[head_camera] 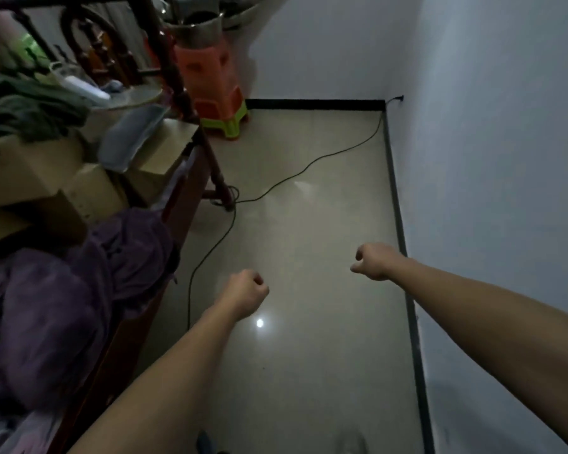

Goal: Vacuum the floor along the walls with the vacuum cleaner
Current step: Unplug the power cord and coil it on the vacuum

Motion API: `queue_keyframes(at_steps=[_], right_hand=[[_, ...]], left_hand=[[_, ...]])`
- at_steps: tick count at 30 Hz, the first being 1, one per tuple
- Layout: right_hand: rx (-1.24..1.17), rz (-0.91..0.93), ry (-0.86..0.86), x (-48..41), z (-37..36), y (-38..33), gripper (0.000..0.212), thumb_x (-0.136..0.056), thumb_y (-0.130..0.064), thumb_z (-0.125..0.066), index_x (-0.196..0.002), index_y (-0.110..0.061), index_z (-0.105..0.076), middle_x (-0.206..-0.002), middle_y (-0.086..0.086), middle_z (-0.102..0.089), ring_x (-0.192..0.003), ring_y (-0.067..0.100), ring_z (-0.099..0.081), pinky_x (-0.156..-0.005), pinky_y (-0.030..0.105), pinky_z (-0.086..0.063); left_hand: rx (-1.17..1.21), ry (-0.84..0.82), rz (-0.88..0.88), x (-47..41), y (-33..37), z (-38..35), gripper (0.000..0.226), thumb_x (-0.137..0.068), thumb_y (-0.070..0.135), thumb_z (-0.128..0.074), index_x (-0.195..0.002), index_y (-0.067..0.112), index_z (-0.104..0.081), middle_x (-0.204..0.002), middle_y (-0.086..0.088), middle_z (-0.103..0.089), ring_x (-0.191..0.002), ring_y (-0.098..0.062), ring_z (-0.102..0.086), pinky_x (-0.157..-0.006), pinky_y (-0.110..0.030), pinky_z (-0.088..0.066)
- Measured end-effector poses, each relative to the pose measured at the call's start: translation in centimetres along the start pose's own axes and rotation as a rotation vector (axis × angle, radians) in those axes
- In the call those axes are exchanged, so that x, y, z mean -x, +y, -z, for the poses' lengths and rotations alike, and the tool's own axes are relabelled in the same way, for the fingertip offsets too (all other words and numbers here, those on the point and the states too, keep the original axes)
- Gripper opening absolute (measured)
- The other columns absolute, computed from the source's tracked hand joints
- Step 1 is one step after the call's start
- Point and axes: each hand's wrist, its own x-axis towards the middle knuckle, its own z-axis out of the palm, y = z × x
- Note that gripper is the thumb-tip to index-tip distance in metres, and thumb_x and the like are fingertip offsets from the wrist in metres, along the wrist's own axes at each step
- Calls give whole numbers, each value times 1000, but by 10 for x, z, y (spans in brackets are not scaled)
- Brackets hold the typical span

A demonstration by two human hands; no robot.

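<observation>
The left hand [248,291] and right hand [376,260] are curled in fists, holding nothing. No vacuum cleaner shows; fetch it first, stepping over the cord [309,165] at 12 o'clock

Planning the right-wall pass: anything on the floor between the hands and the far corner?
A black cord drops from the right wall near the corner and crosses the floor diagonally to the bed leg. Stacked stools stand at the left end of the far wall. The left hand and right hand hold nothing; no vacuum cleaner shows.
</observation>
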Motion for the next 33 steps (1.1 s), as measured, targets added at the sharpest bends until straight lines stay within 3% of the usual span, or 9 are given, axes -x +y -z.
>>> queue_keyframes(at_steps=[8,12,15,23,27,31,33], right_hand=[[-109,-60,92,-131,134,15,50,-93,-44,-59,-134,-14,-55,-134,11,-58,-118,29,-56,-88,33,-44],[-183,-163,84,-198,186,31,47,-93,-42,-60,-127,-10,-60,-127,13,-61,-110,28,-59,-92,37,-49],[-263,-209,99,-247,229,40,49,-93,-42,-61,-131,-10,-57,-133,11,-59,-116,27,-57,-96,36,-47],[-484,-318,179,-363,322,101,41,-92,-38,-64,-122,-11,-62,-125,10,-62,-106,25,-60,-89,34,-48],[-554,-339,148,-454,353,137,40,-92,-36,-65,-121,-8,-62,-119,12,-63,-93,24,-61,-78,30,-46],[-627,-362,84,-543,404,162,38,-92,-33,-65,-119,-7,-63,-97,7,-62,-85,23,-61,-53,23,-38],[-635,-362,71,-585,438,170,37,-92,-34,-65,-117,-6,-63,-88,4,-60,-83,23,-61,-50,23,-36]], left_hand=[[-55,35,-100,-173,86,87,19,-90,30,-56,-97,16,-67,-93,-6,-67,-83,-23,-64,-76,-38,-56],[-111,-36,-165,-276,121,123,21,-91,31,-55,-99,15,-66,-96,-7,-67,-87,-25,-63,-79,-38,-56],[-145,-64,-200,-355,159,158,23,-92,34,-54,-102,16,-65,-97,-5,-65,-86,-23,-62,-80,-37,-55],[-219,-123,-338,-522,289,198,24,-88,33,-56,-102,17,-67,-102,-7,-66,-93,-26,-61,-80,-34,-53],[-239,-145,-319,-612,338,203,23,-88,33,-57,-102,17,-67,-101,-7,-67,-94,-27,-62,-81,-34,-53],[-244,-159,-278,-697,389,224,23,-89,32,-58,-101,15,-67,-101,-8,-68,-96,-27,-63,-81,-31,-51],[-222,-127,-274,-738,415,241,23,-89,33,-58,-101,16,-68,-101,-8,-68,-95,-27,-62,-79,-30,-50]])
